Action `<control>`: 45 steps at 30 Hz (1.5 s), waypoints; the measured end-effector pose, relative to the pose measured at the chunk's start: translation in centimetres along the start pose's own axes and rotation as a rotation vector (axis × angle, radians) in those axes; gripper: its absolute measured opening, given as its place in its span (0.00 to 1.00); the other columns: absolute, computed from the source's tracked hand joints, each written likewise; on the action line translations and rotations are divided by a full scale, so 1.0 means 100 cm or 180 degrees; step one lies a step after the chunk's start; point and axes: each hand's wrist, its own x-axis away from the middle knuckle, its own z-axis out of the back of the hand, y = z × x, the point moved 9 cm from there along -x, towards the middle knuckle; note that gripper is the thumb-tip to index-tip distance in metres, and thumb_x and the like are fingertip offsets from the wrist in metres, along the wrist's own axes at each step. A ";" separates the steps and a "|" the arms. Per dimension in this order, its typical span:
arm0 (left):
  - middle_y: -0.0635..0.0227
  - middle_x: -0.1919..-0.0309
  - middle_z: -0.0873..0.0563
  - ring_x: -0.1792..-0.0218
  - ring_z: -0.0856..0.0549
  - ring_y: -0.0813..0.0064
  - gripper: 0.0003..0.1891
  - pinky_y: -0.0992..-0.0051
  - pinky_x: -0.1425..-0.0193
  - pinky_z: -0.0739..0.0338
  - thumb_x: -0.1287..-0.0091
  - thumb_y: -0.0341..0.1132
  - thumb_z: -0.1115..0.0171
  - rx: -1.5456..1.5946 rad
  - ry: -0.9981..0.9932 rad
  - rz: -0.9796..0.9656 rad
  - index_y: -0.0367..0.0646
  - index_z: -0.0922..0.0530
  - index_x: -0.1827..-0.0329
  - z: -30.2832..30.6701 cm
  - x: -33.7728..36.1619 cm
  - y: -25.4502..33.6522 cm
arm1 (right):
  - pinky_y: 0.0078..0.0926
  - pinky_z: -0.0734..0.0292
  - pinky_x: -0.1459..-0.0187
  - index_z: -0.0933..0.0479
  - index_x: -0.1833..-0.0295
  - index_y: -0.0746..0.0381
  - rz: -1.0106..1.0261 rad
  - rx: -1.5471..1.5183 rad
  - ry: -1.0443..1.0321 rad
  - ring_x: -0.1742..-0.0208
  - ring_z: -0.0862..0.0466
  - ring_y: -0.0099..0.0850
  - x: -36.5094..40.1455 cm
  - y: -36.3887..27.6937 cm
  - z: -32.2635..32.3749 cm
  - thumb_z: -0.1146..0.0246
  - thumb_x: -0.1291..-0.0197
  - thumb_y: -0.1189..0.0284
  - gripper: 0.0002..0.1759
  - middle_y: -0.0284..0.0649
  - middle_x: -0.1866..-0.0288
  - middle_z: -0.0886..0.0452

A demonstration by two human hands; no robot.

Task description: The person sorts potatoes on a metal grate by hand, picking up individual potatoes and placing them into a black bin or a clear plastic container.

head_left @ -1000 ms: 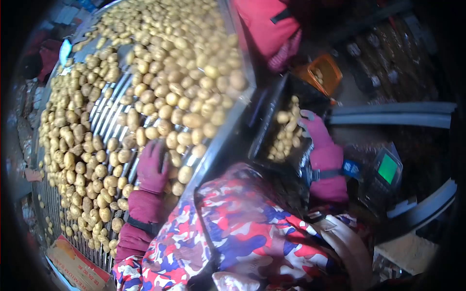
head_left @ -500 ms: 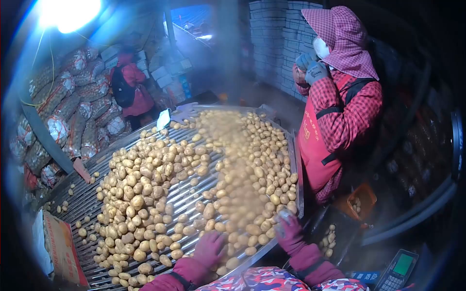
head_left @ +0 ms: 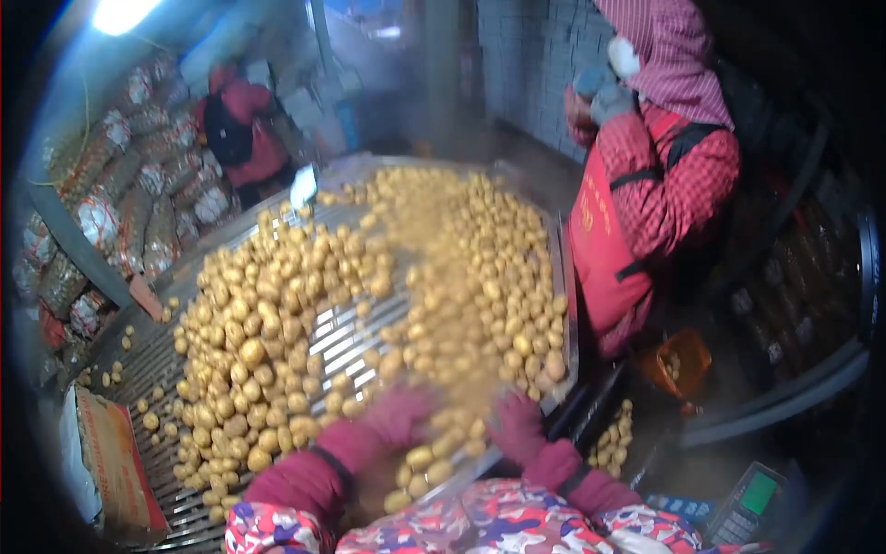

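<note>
Potatoes (head_left: 245, 351) lie in a big heap on the slatted metal table (head_left: 346, 342), with a second mass along its right side. My left hand (head_left: 401, 415), in a pinkish glove, is at the potatoes near the table's front edge, its fingers smeared by motion. To its right, my right hand (head_left: 517, 427) is at the right edge of the near potatoes, blurred too. Whether either hand holds a potato cannot be made out. Several potatoes lie between the two hands.
A co-worker (head_left: 646, 185) in a checked hood stands at the right, hands near the face. Another person (head_left: 245, 129) is at the back left by stacked sacks (head_left: 134, 217). A cardboard box (head_left: 115, 462) sits front left, an orange basket (head_left: 701, 365) right, a scale display (head_left: 759, 494) front right.
The view has tilted and shifted. My left hand has moved forward onto the potatoes, and my right hand has come inward to the left, nearer to it. The person at the back has shifted posture.
</note>
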 end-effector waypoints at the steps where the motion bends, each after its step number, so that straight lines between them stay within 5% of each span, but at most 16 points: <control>1: 0.59 0.43 0.15 0.40 0.18 0.52 0.25 0.56 0.35 0.24 0.35 0.52 0.35 -0.0331 -0.1062 0.0676 0.51 0.17 0.39 0.007 -0.017 -0.017 | 0.52 0.32 0.29 0.23 0.32 0.56 0.0529 -0.0425 0.0770 0.29 0.28 0.54 0.009 0.004 0.003 0.28 0.44 0.56 0.34 0.52 0.35 0.22; 2: 0.57 0.51 0.14 0.48 0.16 0.51 0.24 0.56 0.43 0.21 0.38 0.51 0.33 0.0294 0.0060 0.0117 0.49 0.17 0.43 0.023 -0.009 -0.034 | 0.52 0.32 0.29 0.22 0.33 0.55 0.0532 -0.0284 0.0767 0.29 0.27 0.54 0.010 0.005 -0.001 0.28 0.44 0.56 0.33 0.52 0.35 0.22; 3: 0.58 0.49 0.15 0.48 0.17 0.52 0.24 0.56 0.43 0.21 0.39 0.48 0.32 0.0017 -0.0872 0.1636 0.49 0.17 0.42 0.024 -0.001 -0.059 | 0.52 0.32 0.29 0.21 0.34 0.55 0.0536 -0.0143 0.0766 0.29 0.27 0.54 0.011 0.006 -0.005 0.28 0.44 0.57 0.32 0.52 0.36 0.22; 4: 0.57 0.46 0.15 0.46 0.18 0.51 0.27 0.54 0.39 0.24 0.38 0.49 0.31 -0.0184 0.0353 0.1003 0.49 0.20 0.37 0.054 0.018 -0.065 | 0.52 0.32 0.30 0.20 0.35 0.55 0.0540 -0.0002 0.0765 0.29 0.27 0.54 0.013 0.008 -0.008 0.28 0.44 0.58 0.31 0.52 0.36 0.22; 6: 0.55 0.29 0.27 0.23 0.35 0.49 0.36 0.50 0.17 0.48 0.32 0.51 0.36 -0.1108 -0.0258 0.1831 0.52 0.34 0.22 0.053 0.068 -0.107 | 0.52 0.31 0.32 0.19 0.36 0.55 0.0539 -0.0121 0.0796 0.29 0.26 0.53 0.012 -0.003 0.010 0.28 0.44 0.58 0.29 0.51 0.39 0.21; 7: 0.58 0.23 0.31 0.18 0.41 0.51 0.38 0.51 0.13 0.57 0.31 0.54 0.39 -0.1360 0.0004 0.1972 0.51 0.36 0.20 0.061 0.099 -0.130 | 0.52 0.30 0.33 0.19 0.37 0.55 0.0539 -0.0088 0.0823 0.29 0.26 0.53 0.009 -0.006 0.017 0.28 0.44 0.58 0.28 0.50 0.39 0.21; 9: 0.58 0.18 0.37 0.16 0.45 0.53 0.39 0.50 0.13 0.62 0.28 0.57 0.45 -0.1690 0.0053 0.2633 0.51 0.40 0.17 0.084 0.151 -0.153 | 0.52 0.30 0.34 0.19 0.38 0.55 0.0421 -0.0011 0.0856 0.29 0.26 0.51 0.008 -0.008 0.018 0.28 0.44 0.60 0.27 0.48 0.40 0.20; 12: 0.59 0.16 0.40 0.15 0.46 0.57 0.38 0.48 0.13 0.65 0.25 0.57 0.50 -0.2082 -0.0750 0.3412 0.53 0.44 0.15 0.076 0.198 -0.164 | 0.52 0.29 0.34 0.19 0.38 0.55 0.0328 0.0027 0.0724 0.28 0.27 0.51 0.005 -0.008 0.016 0.28 0.44 0.60 0.28 0.48 0.40 0.20; 13: 0.58 0.17 0.39 0.15 0.46 0.58 0.36 0.46 0.13 0.64 0.24 0.55 0.51 -0.2059 -0.0513 0.3480 0.52 0.43 0.15 0.070 0.192 -0.161 | 0.52 0.29 0.34 0.19 0.38 0.55 0.0304 0.0004 0.0703 0.28 0.27 0.51 0.005 -0.008 0.017 0.28 0.44 0.60 0.28 0.49 0.40 0.20; 16: 0.56 0.19 0.35 0.17 0.43 0.55 0.35 0.45 0.14 0.62 0.24 0.55 0.51 -0.1167 0.0156 0.2948 0.51 0.39 0.17 0.044 0.141 -0.139 | 0.52 0.29 0.34 0.19 0.38 0.56 0.0310 -0.0063 0.0700 0.28 0.27 0.52 0.005 -0.009 0.020 0.28 0.45 0.61 0.28 0.49 0.40 0.21; 20: 0.54 0.21 0.33 0.19 0.40 0.49 0.39 0.45 0.14 0.58 0.27 0.60 0.47 -0.0586 0.0164 0.2139 0.47 0.38 0.19 0.026 0.062 -0.072 | 0.52 0.29 0.35 0.18 0.38 0.56 0.0457 -0.0106 0.0948 0.28 0.27 0.52 0.008 -0.007 0.020 0.28 0.45 0.61 0.28 0.49 0.40 0.20; 24: 0.51 0.23 0.31 0.20 0.40 0.46 0.38 0.48 0.15 0.53 0.30 0.57 0.41 0.0349 0.0372 0.1478 0.46 0.34 0.21 0.053 0.063 -0.035 | 0.53 0.29 0.35 0.18 0.39 0.57 0.0517 -0.0124 0.0883 0.29 0.27 0.53 0.008 -0.010 0.025 0.27 0.45 0.61 0.27 0.49 0.41 0.20; 33: 0.53 0.26 0.27 0.22 0.35 0.47 0.30 0.49 0.16 0.48 0.28 0.46 0.41 -0.1691 0.0135 0.2475 0.44 0.29 0.24 0.116 0.271 -0.095 | 0.47 0.23 0.38 0.17 0.41 0.54 0.0861 -0.0028 -0.0002 0.35 0.21 0.50 -0.017 -0.013 0.037 0.28 0.42 0.62 0.22 0.47 0.41 0.18; 35: 0.53 0.26 0.27 0.21 0.36 0.48 0.31 0.46 0.16 0.48 0.28 0.46 0.42 -0.1854 -0.0215 0.2668 0.44 0.30 0.24 0.098 0.288 -0.099 | 0.43 0.21 0.40 0.17 0.43 0.54 0.0897 -0.0508 -0.0050 0.39 0.18 0.47 -0.042 -0.022 0.050 0.29 0.40 0.64 0.20 0.44 0.43 0.17; 40: 0.53 0.26 0.26 0.23 0.34 0.49 0.31 0.45 0.17 0.49 0.28 0.48 0.42 -0.1559 0.0117 0.3030 0.43 0.30 0.24 0.088 0.277 -0.098 | 0.41 0.18 0.44 0.17 0.44 0.51 0.1671 -0.0683 0.0411 0.45 0.15 0.44 -0.108 -0.106 0.079 0.32 0.37 0.65 0.16 0.40 0.45 0.15; 45: 0.53 0.27 0.26 0.23 0.33 0.50 0.31 0.46 0.17 0.49 0.28 0.49 0.41 -0.1433 0.0176 0.3009 0.43 0.28 0.25 0.092 0.279 -0.098 | 0.42 0.19 0.45 0.19 0.44 0.50 0.1873 -0.0230 -0.0229 0.45 0.16 0.45 -0.176 -0.201 0.050 0.34 0.36 0.64 0.16 0.40 0.45 0.16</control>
